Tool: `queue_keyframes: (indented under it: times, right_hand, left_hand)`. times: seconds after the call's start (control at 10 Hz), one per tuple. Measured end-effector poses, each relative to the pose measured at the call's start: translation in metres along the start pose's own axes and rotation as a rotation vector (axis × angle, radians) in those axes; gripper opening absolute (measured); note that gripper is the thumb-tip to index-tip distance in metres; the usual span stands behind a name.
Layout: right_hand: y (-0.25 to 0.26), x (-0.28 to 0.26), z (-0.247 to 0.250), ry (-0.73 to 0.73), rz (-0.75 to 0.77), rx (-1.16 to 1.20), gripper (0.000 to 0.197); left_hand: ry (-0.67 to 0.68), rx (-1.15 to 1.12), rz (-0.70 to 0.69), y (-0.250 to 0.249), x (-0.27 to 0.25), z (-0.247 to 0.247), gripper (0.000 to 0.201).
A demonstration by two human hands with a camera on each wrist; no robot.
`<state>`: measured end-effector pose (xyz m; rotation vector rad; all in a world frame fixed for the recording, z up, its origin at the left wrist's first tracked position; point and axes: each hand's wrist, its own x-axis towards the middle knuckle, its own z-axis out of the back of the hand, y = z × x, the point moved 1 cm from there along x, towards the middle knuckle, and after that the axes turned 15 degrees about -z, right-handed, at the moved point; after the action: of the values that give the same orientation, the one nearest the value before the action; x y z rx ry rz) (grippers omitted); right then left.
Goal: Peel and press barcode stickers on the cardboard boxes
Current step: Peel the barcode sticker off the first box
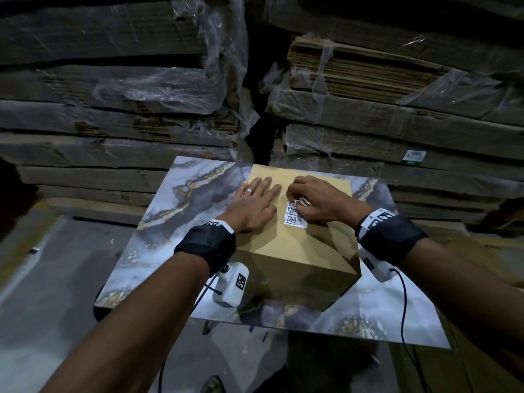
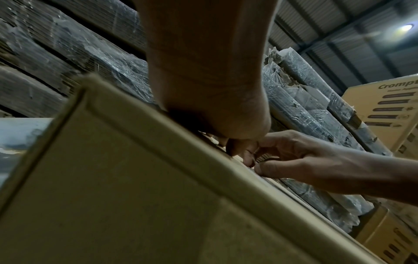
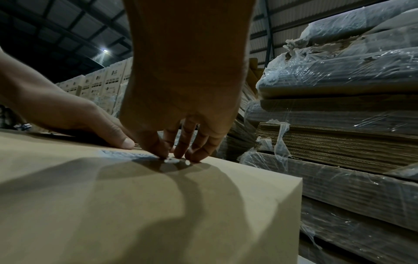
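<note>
- Head view: one cardboard box (image 1: 295, 251) stands on the marbled desk (image 1: 170, 199), and a white barcode sticker (image 1: 295, 215) lies on the box's top face, near its middle.
- The left hand (image 1: 253, 207) lies flat on the box top just left of the sticker, its fingers (image 1: 263, 185) straight and slightly spread, steadying the box.
- The right hand (image 1: 317, 201) works at the sticker's far end, its fingers (image 3: 199, 151) curled with the tips down on the sticker and the box top; a small curled white strip shows between them, possibly backing paper or a lifted corner, too small to tell.
- Judgement: the sticker's near part looks stuck flat, so this box is nearly done; what remains is pressing down the far end and smoothing it.
- No other unlabelled box or spare sticker sheet shows on the desk, so how many remain cannot be told.
- Wrapped stacks of flattened cardboard (image 1: 397, 109) stand behind the desk.
</note>
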<state>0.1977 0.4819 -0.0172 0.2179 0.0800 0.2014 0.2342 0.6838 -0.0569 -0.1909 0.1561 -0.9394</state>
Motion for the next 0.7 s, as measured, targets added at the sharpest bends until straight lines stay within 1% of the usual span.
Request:
queue_keyframes:
  times: [0.1, 0.2, 0.3, 0.4, 0.6, 0.7]
  right_hand:
    - [-0.0026, -0.001, -0.0022, -0.02, -0.021, 0.022, 0.015]
    - [-0.0027, -0.0039, -0.0038, -0.018, -0.028, 0.005, 0.03]
    - [0.0016, -0.0049, -0.0019, -0.015, -0.036, -0.01, 0.031]
    - [0.003, -0.0039, -0.0018, -0.023, -0.039, -0.032, 0.027]
    - [0.0028, -0.004, -0.0048, -0.039, -0.024, -0.029, 0.025]
    - [0.0031, -0.0036, -0.0028, -0.03, -0.035, -0.008, 0.017]
  left_hand:
    - [0.001, 0.004, 0.003, -0.001, -0.0006, 0.0004, 0.059]
    - [-0.002, 0.012, 0.006, -0.0031, -0.0012, 0.0015, 0.059]
    - [-0.004, 0.012, 0.011, -0.0043, -0.0022, 0.0025, 0.059]
    - [-0.002, 0.022, 0.01, -0.0046, -0.0025, 0.0029, 0.058]
    - [-0.005, 0.014, 0.014, -0.0054, -0.003, 0.0027, 0.059]
    - [-0.006, 0.011, 0.015, -0.0062, -0.0032, 0.0031, 0.059]
